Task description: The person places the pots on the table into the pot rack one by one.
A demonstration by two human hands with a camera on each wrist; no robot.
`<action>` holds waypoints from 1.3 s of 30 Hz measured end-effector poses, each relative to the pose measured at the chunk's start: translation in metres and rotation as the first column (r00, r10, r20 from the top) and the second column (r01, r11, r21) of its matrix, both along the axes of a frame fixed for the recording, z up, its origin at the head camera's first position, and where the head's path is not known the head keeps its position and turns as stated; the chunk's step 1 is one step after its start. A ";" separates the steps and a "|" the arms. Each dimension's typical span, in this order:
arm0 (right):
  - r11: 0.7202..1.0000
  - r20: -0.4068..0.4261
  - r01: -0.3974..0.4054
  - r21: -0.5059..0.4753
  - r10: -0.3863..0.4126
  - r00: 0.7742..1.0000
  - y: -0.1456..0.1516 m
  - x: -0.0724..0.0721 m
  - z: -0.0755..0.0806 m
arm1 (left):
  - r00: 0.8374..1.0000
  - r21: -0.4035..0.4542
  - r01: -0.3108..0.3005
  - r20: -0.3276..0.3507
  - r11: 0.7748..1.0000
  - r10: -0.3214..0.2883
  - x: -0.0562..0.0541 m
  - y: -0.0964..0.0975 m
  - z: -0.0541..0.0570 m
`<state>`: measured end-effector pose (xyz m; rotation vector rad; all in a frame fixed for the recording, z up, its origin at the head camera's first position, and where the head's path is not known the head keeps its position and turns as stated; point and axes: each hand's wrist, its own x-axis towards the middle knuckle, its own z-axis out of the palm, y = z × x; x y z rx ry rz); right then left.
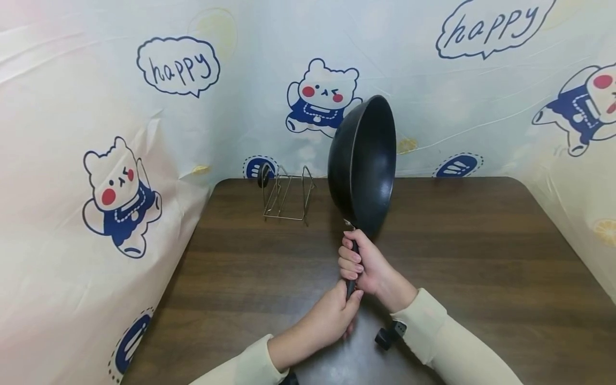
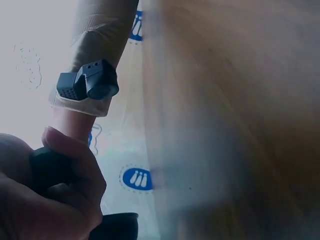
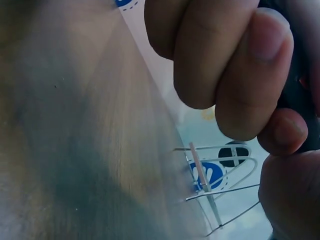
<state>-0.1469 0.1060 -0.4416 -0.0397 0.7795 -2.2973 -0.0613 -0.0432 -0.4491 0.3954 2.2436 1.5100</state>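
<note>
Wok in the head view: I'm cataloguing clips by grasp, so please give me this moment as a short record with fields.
object: black wok
pose: handle down, bowl uppermost, open side toward the right of the head view
right hand: right hand grips the handle nearer the bowl
left hand: left hand holds the handle's lower part
nearby: wire rack, left of the wok, a dark round piece at its left
surface: brown wood-grain table
backdrop: pale sheet printed with bears and "happy"
</note>
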 end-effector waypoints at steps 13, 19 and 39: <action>0.978 -0.165 -0.118 -0.169 0.090 0.982 -0.020 -0.023 0.001 | 0.911 -0.147 -0.119 -0.410 0.982 0.049 -0.023 -0.018 -0.037; 0.974 -0.207 -0.145 -0.172 0.108 0.972 -0.032 -0.032 0.007 | 0.839 -0.258 -0.243 -0.540 0.935 0.069 -0.043 -0.027 -0.088; 0.937 -0.332 -0.276 -0.216 0.195 0.923 -0.078 -0.058 0.036 | 0.836 -0.336 -0.365 -0.528 0.868 0.148 -0.023 -0.050 0.036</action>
